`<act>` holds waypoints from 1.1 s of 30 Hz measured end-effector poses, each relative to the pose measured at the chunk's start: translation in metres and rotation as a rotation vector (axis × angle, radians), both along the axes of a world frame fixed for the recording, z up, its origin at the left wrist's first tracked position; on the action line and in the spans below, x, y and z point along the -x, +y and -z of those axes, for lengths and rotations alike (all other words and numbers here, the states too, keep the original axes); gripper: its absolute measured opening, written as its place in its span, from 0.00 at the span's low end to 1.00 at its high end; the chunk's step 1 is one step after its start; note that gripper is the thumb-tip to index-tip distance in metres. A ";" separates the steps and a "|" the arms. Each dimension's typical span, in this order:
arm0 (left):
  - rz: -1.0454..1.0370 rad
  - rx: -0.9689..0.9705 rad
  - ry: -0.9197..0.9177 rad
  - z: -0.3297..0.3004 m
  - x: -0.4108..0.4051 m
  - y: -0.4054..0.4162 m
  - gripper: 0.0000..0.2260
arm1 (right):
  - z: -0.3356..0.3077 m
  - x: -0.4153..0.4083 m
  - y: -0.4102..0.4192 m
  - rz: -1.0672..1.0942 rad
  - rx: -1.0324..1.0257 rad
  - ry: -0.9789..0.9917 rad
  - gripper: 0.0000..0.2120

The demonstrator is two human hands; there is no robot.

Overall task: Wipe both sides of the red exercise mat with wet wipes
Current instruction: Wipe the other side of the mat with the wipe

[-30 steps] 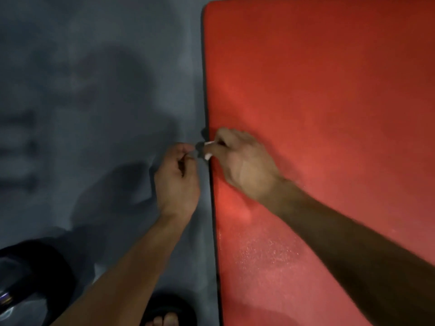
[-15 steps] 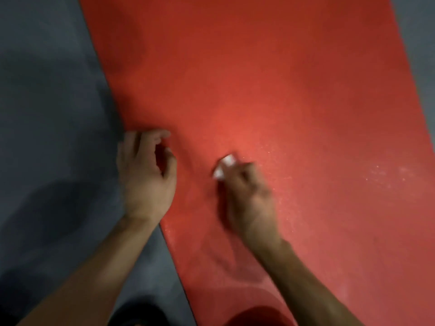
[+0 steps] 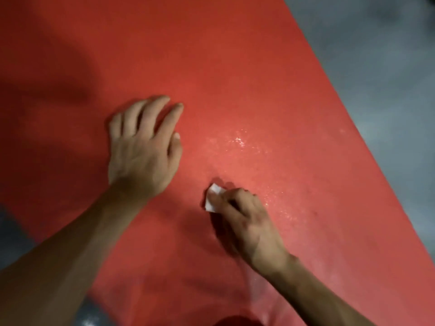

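The red exercise mat (image 3: 235,67) lies flat on the floor and fills most of the view, running diagonally. My left hand (image 3: 143,149) rests palm down on the mat with its fingers straight and spread. My right hand (image 3: 244,222) grips a small folded white wet wipe (image 3: 213,196) and presses it onto the mat just right of the left hand. Only the wipe's upper corner shows past the fingers. A wet sheen glistens on the mat beyond and to the right of the wipe.
Grey floor (image 3: 376,78) shows along the mat's right edge and in a small patch at the lower left (image 3: 11,236). Shadows darken the mat's upper left part.
Both hands have moved from the mat's left edge onto its middle. My left hand has uncurled and now lies flat. The right hand still holds the wipe, and the view has swung right.
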State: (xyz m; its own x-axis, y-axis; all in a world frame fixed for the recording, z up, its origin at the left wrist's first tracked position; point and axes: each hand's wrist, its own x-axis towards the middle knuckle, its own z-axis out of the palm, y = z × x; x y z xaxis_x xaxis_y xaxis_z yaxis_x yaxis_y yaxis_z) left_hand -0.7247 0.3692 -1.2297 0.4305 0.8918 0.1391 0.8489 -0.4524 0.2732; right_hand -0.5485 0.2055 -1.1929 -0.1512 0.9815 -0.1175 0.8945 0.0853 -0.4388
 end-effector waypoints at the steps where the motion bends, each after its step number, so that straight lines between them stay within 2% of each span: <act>1: 0.002 -0.002 -0.002 0.000 0.000 -0.001 0.21 | 0.004 -0.005 -0.010 0.026 -0.020 -0.003 0.20; 3: -0.015 -0.005 -0.018 -0.001 0.001 -0.002 0.21 | 0.001 -0.003 -0.020 0.038 -0.029 -0.019 0.25; 6: -0.026 0.010 -0.012 -0.001 -0.002 -0.001 0.22 | 0.006 0.001 -0.035 -0.074 0.033 -0.079 0.30; 13: -0.048 0.060 0.022 -0.004 -0.008 -0.001 0.23 | 0.017 -0.026 -0.029 -0.177 0.052 -0.146 0.28; 15: -0.058 0.080 0.021 -0.005 -0.010 -0.002 0.23 | 0.017 -0.053 -0.023 -0.071 0.013 -0.188 0.27; 17: -0.058 0.083 0.023 -0.006 -0.011 -0.003 0.24 | 0.013 -0.080 -0.019 0.141 0.009 -0.218 0.27; 19: -0.052 0.088 0.032 -0.006 -0.011 -0.003 0.24 | 0.007 -0.081 -0.027 0.320 0.035 -0.162 0.29; 20: -0.052 0.096 0.032 -0.006 -0.011 -0.003 0.24 | 0.005 -0.071 -0.037 0.311 0.052 -0.134 0.31; 22: -0.059 0.117 0.034 -0.007 -0.010 -0.004 0.25 | 0.003 -0.043 -0.068 0.140 0.120 -0.119 0.32; 24: -0.058 0.131 0.028 -0.007 -0.011 -0.004 0.25 | 0.003 -0.048 -0.091 0.042 0.135 -0.146 0.30; 26: -0.045 0.137 0.027 -0.005 -0.010 -0.002 0.25 | 0.007 -0.083 -0.096 0.152 0.118 -0.179 0.29; 28: -0.041 0.153 0.020 0.000 -0.008 -0.001 0.25 | 0.007 -0.127 -0.092 0.415 0.106 -0.227 0.28; 30: -0.030 0.176 0.008 0.006 -0.004 0.001 0.26 | 0.005 -0.137 -0.089 0.616 0.090 -0.222 0.30; 31: -0.024 0.186 0.004 0.008 -0.002 0.001 0.26 | 0.006 -0.126 -0.091 0.620 0.086 -0.178 0.31; 33: -0.015 0.199 0.003 0.009 -0.001 0.001 0.26 | 0.005 -0.088 -0.103 0.418 0.120 -0.099 0.31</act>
State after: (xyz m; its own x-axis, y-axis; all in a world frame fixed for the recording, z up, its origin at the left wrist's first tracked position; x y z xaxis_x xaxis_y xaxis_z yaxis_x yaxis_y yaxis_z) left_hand -0.7238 0.3704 -1.2387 0.4169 0.9080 -0.0421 0.8564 -0.3768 0.3531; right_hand -0.4604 0.1028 -1.1979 0.2731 0.9345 -0.2284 0.8797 -0.3386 -0.3338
